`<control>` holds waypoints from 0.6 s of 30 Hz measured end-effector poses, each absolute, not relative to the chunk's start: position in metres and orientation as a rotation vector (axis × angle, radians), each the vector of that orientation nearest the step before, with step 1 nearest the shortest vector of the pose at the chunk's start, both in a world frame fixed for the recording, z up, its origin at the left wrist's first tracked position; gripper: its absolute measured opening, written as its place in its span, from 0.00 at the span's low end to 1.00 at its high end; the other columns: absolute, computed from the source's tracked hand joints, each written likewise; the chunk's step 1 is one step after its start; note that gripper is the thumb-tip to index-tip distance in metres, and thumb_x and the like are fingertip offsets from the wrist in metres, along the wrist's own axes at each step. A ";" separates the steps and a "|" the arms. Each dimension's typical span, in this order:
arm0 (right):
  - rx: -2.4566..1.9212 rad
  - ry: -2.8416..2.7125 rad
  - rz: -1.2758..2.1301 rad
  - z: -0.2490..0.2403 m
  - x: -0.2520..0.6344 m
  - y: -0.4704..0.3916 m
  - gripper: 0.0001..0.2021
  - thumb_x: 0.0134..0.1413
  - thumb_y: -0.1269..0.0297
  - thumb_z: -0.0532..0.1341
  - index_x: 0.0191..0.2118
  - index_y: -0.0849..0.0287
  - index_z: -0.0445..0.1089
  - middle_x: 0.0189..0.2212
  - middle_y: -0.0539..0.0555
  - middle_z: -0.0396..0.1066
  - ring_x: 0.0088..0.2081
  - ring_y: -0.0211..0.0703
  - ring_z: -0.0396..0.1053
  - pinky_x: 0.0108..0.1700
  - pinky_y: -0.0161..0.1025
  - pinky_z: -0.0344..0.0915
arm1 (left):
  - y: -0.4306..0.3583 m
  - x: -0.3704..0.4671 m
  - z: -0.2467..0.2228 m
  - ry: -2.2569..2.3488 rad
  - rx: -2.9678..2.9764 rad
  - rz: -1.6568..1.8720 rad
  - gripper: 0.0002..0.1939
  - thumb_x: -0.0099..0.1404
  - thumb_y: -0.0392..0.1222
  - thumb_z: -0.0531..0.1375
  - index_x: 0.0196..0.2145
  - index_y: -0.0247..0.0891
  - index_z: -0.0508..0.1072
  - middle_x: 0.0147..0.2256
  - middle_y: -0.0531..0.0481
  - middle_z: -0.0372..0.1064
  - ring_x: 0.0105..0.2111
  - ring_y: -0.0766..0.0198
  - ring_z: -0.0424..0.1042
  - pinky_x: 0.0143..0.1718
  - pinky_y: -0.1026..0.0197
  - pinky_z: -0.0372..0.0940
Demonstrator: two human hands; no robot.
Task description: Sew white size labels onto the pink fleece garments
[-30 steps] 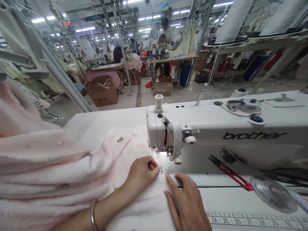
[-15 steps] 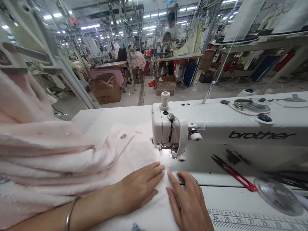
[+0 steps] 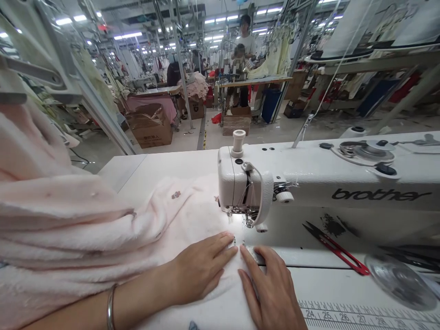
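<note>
White counter (image 3: 165, 167) with printed ruler (image 3: 364, 316) at 5 o'clock. Carrying sewing machine (image 3: 309, 183), pink fleece (image 3: 103, 238) at 9 o'clock. Red snips (image 3: 338, 251) at 4 o'clock.

Pale pink fabric (image 3: 103, 229); white sewing machine (image 3: 309, 178); red snips (image 3: 338, 252).

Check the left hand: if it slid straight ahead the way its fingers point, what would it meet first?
Likely the presser foot under the sewing machine head; the left hand lies flat on the pink fabric, though depth is uncertain.

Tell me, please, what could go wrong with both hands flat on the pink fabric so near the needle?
The left hand and right hand fingertips lie just before the white sewing machine's needle area; a slip might bring a finger under it. The bulky fluffy pink fabric piled at left could drag the seam sideways.
</note>
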State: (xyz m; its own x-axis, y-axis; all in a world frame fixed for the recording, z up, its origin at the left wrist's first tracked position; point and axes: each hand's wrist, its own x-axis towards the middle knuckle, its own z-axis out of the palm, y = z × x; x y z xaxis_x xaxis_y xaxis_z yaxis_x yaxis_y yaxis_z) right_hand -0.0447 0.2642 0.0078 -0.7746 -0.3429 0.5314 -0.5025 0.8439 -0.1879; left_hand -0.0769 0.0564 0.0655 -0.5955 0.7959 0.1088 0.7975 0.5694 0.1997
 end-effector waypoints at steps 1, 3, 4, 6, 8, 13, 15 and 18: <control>0.619 -2.535 0.442 0.008 -0.044 0.264 0.22 0.58 0.61 0.56 0.57 0.61 0.60 0.49 0.65 0.57 0.51 0.56 0.59 0.44 0.50 0.66 | 0.056 -0.077 0.065 -2.781 -1.409 -0.353 0.25 0.66 0.34 0.50 0.60 0.27 0.54 0.61 0.35 0.50 0.63 0.54 0.49 0.62 0.53 0.53; 0.620 -2.537 0.440 0.009 -0.044 0.265 0.21 0.58 0.62 0.56 0.56 0.61 0.60 0.49 0.65 0.57 0.51 0.56 0.59 0.44 0.50 0.66 | 0.056 -0.076 0.064 -2.783 -1.410 -0.349 0.25 0.66 0.34 0.50 0.60 0.27 0.53 0.62 0.35 0.50 0.63 0.53 0.49 0.62 0.53 0.53; 0.623 -2.539 0.438 0.010 -0.043 0.265 0.21 0.58 0.62 0.56 0.56 0.61 0.60 0.49 0.65 0.57 0.51 0.55 0.59 0.44 0.50 0.66 | 0.056 -0.076 0.064 -2.783 -1.412 -0.351 0.26 0.66 0.34 0.50 0.60 0.27 0.53 0.62 0.35 0.50 0.63 0.53 0.49 0.62 0.53 0.53; 0.624 -2.539 0.432 0.011 -0.043 0.266 0.22 0.57 0.62 0.57 0.56 0.62 0.60 0.49 0.65 0.57 0.51 0.55 0.59 0.45 0.50 0.66 | 0.057 -0.076 0.065 -2.776 -1.411 -0.364 0.26 0.66 0.34 0.50 0.60 0.27 0.53 0.61 0.35 0.50 0.63 0.53 0.49 0.62 0.52 0.54; 0.627 -2.540 0.424 0.011 -0.043 0.266 0.22 0.57 0.62 0.57 0.56 0.61 0.60 0.49 0.65 0.57 0.51 0.55 0.59 0.44 0.50 0.66 | 0.057 -0.076 0.066 -2.771 -1.416 -0.370 0.26 0.65 0.34 0.50 0.60 0.28 0.53 0.61 0.34 0.51 0.62 0.53 0.50 0.61 0.52 0.55; 0.620 -2.539 0.396 0.010 -0.043 0.264 0.22 0.57 0.61 0.57 0.56 0.61 0.60 0.49 0.65 0.57 0.51 0.54 0.59 0.44 0.49 0.67 | 0.057 -0.076 0.066 -2.758 -1.430 -0.346 0.26 0.65 0.33 0.50 0.60 0.26 0.53 0.61 0.34 0.51 0.62 0.52 0.51 0.62 0.52 0.55; 0.613 -2.536 0.388 0.010 -0.041 0.264 0.21 0.57 0.61 0.57 0.56 0.61 0.61 0.49 0.65 0.58 0.51 0.55 0.59 0.43 0.49 0.67 | 0.056 -0.076 0.066 -2.750 -1.422 -0.341 0.26 0.65 0.33 0.50 0.60 0.27 0.53 0.61 0.33 0.51 0.62 0.52 0.50 0.61 0.51 0.55; 0.612 -2.533 0.423 0.017 -0.042 0.269 0.20 0.58 0.60 0.56 0.55 0.59 0.61 0.48 0.63 0.59 0.50 0.51 0.61 0.44 0.46 0.68 | 0.056 -0.075 0.065 -2.730 -1.419 -0.326 0.26 0.65 0.33 0.50 0.60 0.26 0.53 0.60 0.33 0.52 0.62 0.51 0.51 0.61 0.51 0.56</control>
State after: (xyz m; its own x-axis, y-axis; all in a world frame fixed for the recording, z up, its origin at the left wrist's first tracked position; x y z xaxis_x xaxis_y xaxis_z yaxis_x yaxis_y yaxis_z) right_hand -0.0419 0.2687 0.0168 -0.7759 -0.3405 0.5311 -0.4947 0.8509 -0.1771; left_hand -0.0749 0.0564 0.0651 -0.5783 0.8041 0.1382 0.8140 0.5572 0.1640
